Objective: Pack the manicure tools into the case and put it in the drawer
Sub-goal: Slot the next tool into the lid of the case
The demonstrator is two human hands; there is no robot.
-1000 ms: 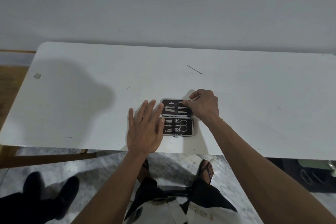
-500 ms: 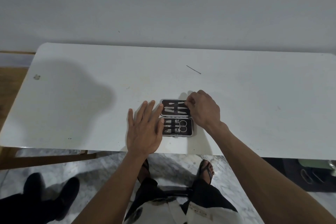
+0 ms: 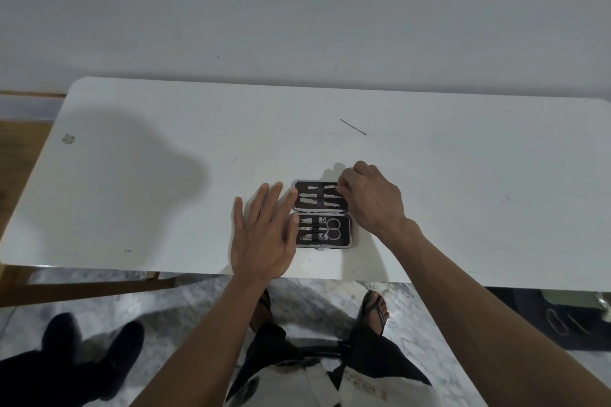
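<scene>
Case (image 3: 322, 213) open between hands, thin stick (image 3: 352, 126) beyond.

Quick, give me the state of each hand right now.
Left hand: open and flat, fingers spread, against the left edge of the open case.
Right hand: fingers curled at the case's far half; whether it pinches a tool cannot be told.

Black case (image 3: 322, 213) lies open flat, silver tools (image 3: 320, 197) strapped in both halves.
</scene>
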